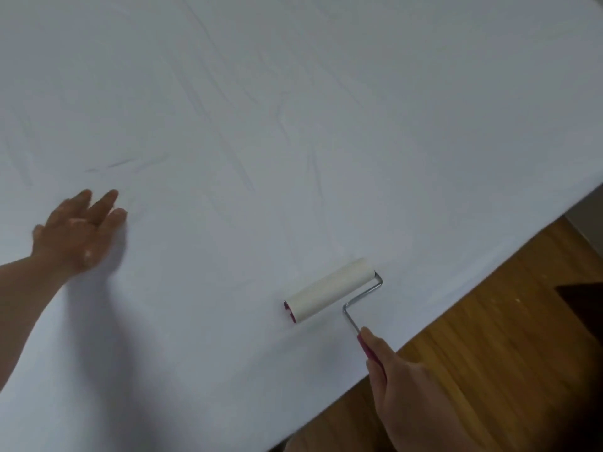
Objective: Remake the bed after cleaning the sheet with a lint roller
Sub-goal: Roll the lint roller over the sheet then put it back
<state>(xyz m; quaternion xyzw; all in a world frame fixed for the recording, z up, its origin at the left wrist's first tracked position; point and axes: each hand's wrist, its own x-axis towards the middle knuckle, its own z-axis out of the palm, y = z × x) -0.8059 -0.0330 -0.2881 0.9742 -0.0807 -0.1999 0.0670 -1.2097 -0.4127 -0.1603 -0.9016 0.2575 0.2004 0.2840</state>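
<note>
Sheet: white, lightly creased; seen spread under both hands and filling most of the view beyond them.
Floor: wooden boards, seen to the right of the right hand, past the edge of the bed.
Left hand: fingers stretched out straight and close together, nothing held; palm turned down over the sheet. Motion blur is noted; contact with the cloth cannot be told. A shadow is cast on the sheet just to its right.
Right hand: fingers wrapped round the pink handle, one fingertip laid along it toward the wire; positioned at the bed's edge.
Lint roller: held by the right hand; the pale drum is set on the sheet, ahead and to the left of that hand, well apart from the left hand, on its right side.
Wire frame: bent metal, joining drum to handle.
Dark object: seen on the floor, far right of the right hand; not identifiable.
</note>
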